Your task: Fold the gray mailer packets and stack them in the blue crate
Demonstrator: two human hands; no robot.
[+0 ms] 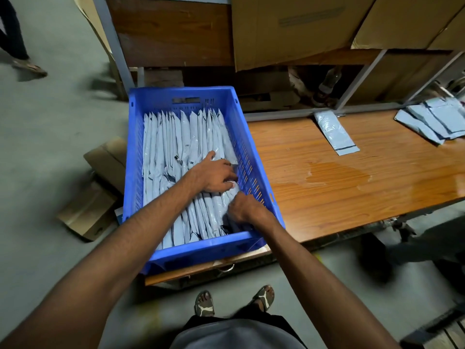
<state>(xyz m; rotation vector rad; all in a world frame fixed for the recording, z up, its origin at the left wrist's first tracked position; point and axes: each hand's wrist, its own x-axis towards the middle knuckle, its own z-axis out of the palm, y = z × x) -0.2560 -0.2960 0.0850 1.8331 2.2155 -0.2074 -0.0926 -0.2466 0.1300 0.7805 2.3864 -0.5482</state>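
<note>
The blue crate [254,172] stands on the left end of the wooden table and holds several folded gray mailer packets [176,137] packed upright in rows. My left hand [216,176] lies inside the crate on the packets near its right wall, fingers spread and pressing them. Just in front of it, my right hand [242,207] has its fingers curled round a folded gray packet [232,192] at the right side of the rows. One flat gray mailer [336,134] lies alone on the table.
A fanned pile of flat gray mailers [435,119] lies at the table's far right. The wooden table [352,177] has a shiny wet-looking patch. Cardboard boxes stand behind, flattened cardboard [93,207] lies on the floor at left, and a person's foot is at far left.
</note>
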